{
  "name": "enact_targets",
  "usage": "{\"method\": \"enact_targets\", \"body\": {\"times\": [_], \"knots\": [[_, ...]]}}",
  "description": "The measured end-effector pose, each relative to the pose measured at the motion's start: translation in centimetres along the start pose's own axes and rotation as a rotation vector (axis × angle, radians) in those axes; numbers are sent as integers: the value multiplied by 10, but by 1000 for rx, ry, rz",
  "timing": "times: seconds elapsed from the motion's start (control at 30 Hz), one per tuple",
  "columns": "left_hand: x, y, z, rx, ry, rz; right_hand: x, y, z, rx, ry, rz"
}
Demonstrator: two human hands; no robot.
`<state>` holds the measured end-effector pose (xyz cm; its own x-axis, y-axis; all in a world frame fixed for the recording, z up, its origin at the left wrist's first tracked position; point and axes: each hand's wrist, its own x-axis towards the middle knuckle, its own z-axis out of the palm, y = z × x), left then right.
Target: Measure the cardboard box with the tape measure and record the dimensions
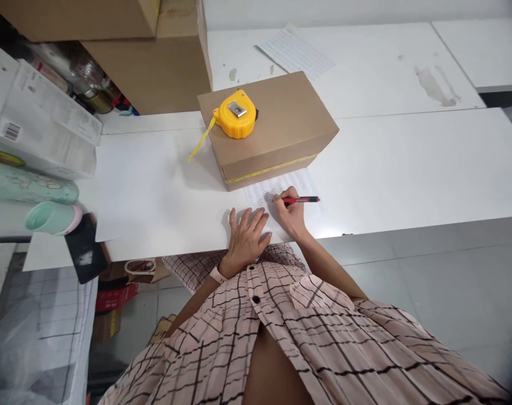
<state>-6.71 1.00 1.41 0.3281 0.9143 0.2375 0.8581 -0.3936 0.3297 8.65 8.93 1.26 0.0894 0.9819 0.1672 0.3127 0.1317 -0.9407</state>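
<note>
In my right hand (290, 212) is a red and black pen (302, 199), its tip down at a printed sheet of paper (258, 194). Part of that sheet lies hidden under a brown cardboard box (277, 124). Fingers spread, my left hand (246, 239) rests flat at the desk's front edge, by the sheet's lower left corner. On top of the box sits a yellow tape measure (238, 115) with a yellow wrist strap hanging over the box's left side.
Large cardboard boxes (155, 70) are stacked at the back left of the white desk (408, 169). Another printed sheet (296, 50) lies behind the box. A mint cup (49, 217) and a black phone (86, 250) are at the left, with the phone overhanging the edge.
</note>
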Motion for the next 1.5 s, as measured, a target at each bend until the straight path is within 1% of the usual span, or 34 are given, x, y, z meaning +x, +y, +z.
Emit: {"method": "enact_targets", "body": {"times": [0.1,0.2,0.27,0.33,0.37,0.43,0.5,0.53,0.6,0.67,0.73,0.8,0.87,0.9,0.93,0.97,1.0,1.03,1.07,1.1,1.13,1.17,1.2,1.23,1.3,1.4,1.47,1.5], "knots": [[-1,-1,1,-19,18,7,2,3,-25,-94,113,26],[-3,-2,2,-33,29,10,13,18,-63,-303,185,-5],[-3,-1,0,-41,40,10,23,32,-91,-511,195,-89],[1,-3,-7,-57,91,13,31,47,-113,-709,149,-133],[6,-5,-12,-69,150,12,34,53,-121,-789,123,-139],[20,-11,-30,-94,325,-2,38,62,-130,-902,89,-136],[42,-20,-53,-110,516,-35,39,66,-131,-961,91,-135],[56,-25,-66,-110,591,-53,40,66,-130,-976,98,-138],[85,-35,-91,-97,678,-82,39,67,-127,-985,107,-144],[116,-43,-110,-90,685,-101,39,68,-125,-974,112,-141],[143,-51,-120,-118,634,-129,39,71,-124,-945,137,-138],[161,-57,-125,-204,566,-177,38,70,-124,-882,237,-161],[168,-58,-127,-332,509,-228,37,61,-123,-765,385,-218],[167,-57,-128,-418,482,-244,36,51,-122,-681,455,-248],[165,-55,-129,-527,453,-252,36,37,-120,-574,500,-270],[161,-51,-130,-658,414,-252,36,20,-118,-445,514,-274],[157,-47,-132,-802,365,-245,37,-1,-115,-292,493,-264],[153,-43,-134,-943,312,-233,38,-23,-111,-107,397,-221],[149,-38,-136,-1060,262,-220,41,-45,-108,97,264,-163],[145,-35,-138,-1138,226,-210,45,-67,-104,276,62,-94],[142,-32,-139,-1177,202,-205,50,-86,-99,419,-103,-35],[140,-30,-140,-1188,195,-204,55,-102,-95,527,-236,14],[139,-29,-142,-1183,199,-209,61,-114,-91,605,-340,59],[137,-29,-143,-1175,204,-216,66,-124,-87,660,-412,99],[135,-31,-145,-1168,220,-240,75,-134,-80,718,-490,164],[132,-34,-148,-1165,239,-283,83,-139,-72,747,-544,225],[131,-35,-150,-1154,244,-303,88,-140,-66,739,-532,235],[131,-35,-151,-1149,242,-305,91,-141,-63,725,-503,229]]}}
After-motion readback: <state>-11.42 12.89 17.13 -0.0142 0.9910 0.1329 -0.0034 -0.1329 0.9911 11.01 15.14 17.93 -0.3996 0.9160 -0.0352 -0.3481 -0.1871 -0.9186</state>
